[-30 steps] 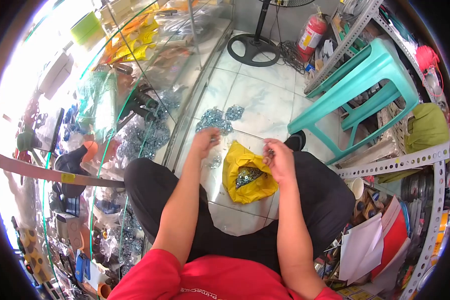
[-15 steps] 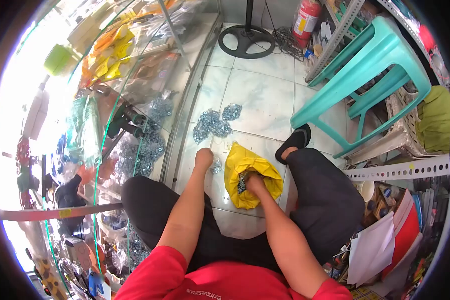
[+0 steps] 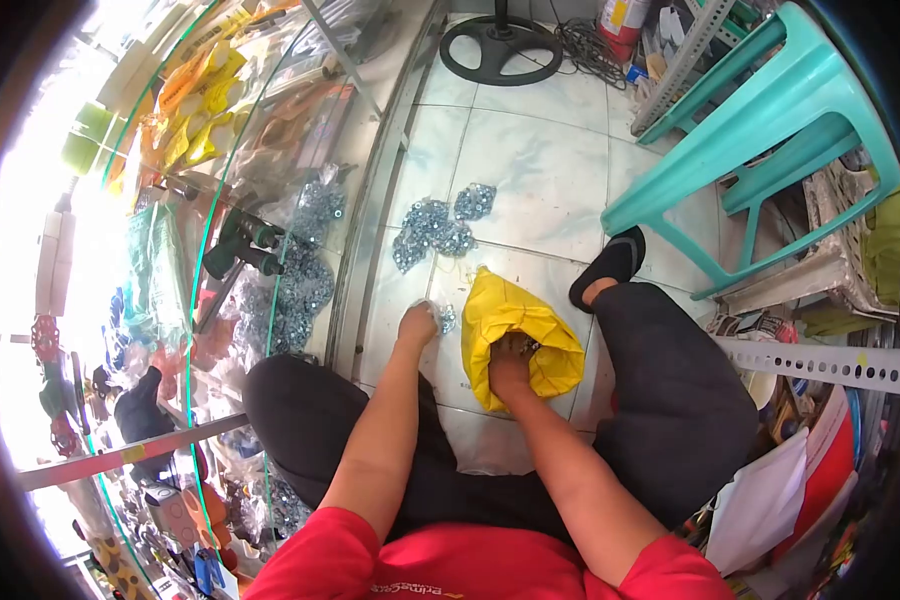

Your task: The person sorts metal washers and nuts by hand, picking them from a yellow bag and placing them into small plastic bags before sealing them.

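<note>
Now right hand in yellow bag — left hand beside washers

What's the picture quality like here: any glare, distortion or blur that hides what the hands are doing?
Head view: strong fisheye bend with black corners; the teal stool and the floor tiles curve. Head view: daylight blows out the left edge and reflects in the glass display case. Head view: the centre is evenly lit and fairly sharp; the left hand reads clearly, the right hand is partly buried in the yellow bag.
</note>
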Motion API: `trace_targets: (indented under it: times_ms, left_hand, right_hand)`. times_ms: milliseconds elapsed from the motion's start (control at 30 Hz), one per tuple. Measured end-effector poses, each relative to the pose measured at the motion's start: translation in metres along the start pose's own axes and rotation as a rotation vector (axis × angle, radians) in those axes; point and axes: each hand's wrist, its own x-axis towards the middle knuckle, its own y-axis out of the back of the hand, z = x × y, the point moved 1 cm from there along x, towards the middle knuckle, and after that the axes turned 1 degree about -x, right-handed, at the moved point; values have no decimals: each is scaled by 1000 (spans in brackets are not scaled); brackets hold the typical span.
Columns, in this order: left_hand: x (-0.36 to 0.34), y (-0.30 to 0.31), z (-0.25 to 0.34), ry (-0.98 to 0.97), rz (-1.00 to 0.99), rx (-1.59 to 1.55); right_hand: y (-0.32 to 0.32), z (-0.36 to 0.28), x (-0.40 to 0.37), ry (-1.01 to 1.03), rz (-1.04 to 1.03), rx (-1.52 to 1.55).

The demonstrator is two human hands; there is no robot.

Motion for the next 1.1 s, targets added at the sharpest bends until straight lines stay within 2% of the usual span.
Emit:
trace_targets:
  times_ms: [67, 167, 267, 300, 400, 500, 600, 667, 767, 867, 900, 967, 1000, 1033, 1100]
  left_hand:
    - [-6, 8, 8, 1, 6, -36]
    - [-3, 6, 12, 32, 16, -5]
    - [-22, 32, 45, 119, 23, 94]
    - [-30, 40, 58, 154, 35, 111]
    - [-42, 55, 83, 92, -29, 19]
    - [-55, 60, 101, 43, -123, 19]
    - [-63, 65, 114, -61, -73, 26]
    - [-80, 86, 136, 9, -237, -205]
    - [-97, 86, 147, 88, -431, -528]
    - [-115, 76, 146, 190, -601, -697]
    - [-117, 65, 138, 242, -650, -738]
    - [-112, 33, 118, 353, -717, -866]
    - [-100, 10, 105, 195, -693, -715]
    - [-85, -13, 94, 37, -658, -562]
    - [-84, -12, 96, -229, -534, -302]
  right_hand:
    - [2, -1, 1, 23, -56, -52]
    - [-11, 0, 4, 45, 27, -18]
    - [4, 2, 9, 48, -94, -7]
    - [-3, 4, 13, 94, -28, 11]
    - [5, 4, 15, 93, -66, 221]
    - [13, 7, 15, 165, -86, 258]
    - [16, 11, 16, 171, -69, 315]
    - [-5, 17, 25, 124, -106, 425]
    - [12, 25, 22, 132, -132, 513]
    - [-44, 48, 55, -47, -93, 973]
    - [-18, 50, 37, -179, -285, 1437]
    - [-2, 56, 24, -289, -399, 1796]
    - [3, 61, 18, -348, -453, 1974]
    - [-4, 70, 19, -311, -584, 2084]
    - [25, 64, -5, -295, -543, 2097]
